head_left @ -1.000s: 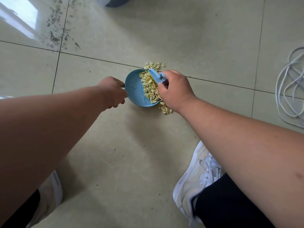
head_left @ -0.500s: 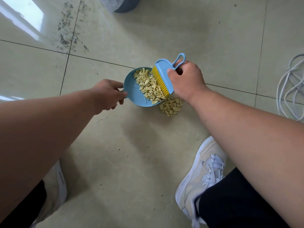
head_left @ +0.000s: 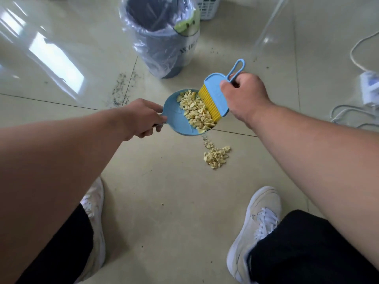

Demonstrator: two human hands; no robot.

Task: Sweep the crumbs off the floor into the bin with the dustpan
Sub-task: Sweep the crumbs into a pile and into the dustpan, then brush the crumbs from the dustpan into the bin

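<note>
My left hand (head_left: 141, 117) grips the crumb-laden dustpan (head_left: 174, 117); my right hand (head_left: 242, 95) holds the brush (head_left: 213, 95) at its 3 o'clock edge, bin (head_left: 162, 35) at 12.

Two hands: the left hand (head_left: 141, 117) and the right hand (head_left: 243, 95). One blue dustpan (head_left: 174, 117), one blue brush (head_left: 215, 95) with yellow bristles. One lined bin (head_left: 164, 37). Two heaps of yellow crumbs: one in the pan (head_left: 195, 111), one on the floor (head_left: 216, 156). Two white shoes (head_left: 254, 226). One white basket (head_left: 209, 7) at the floor's far edge.
</note>
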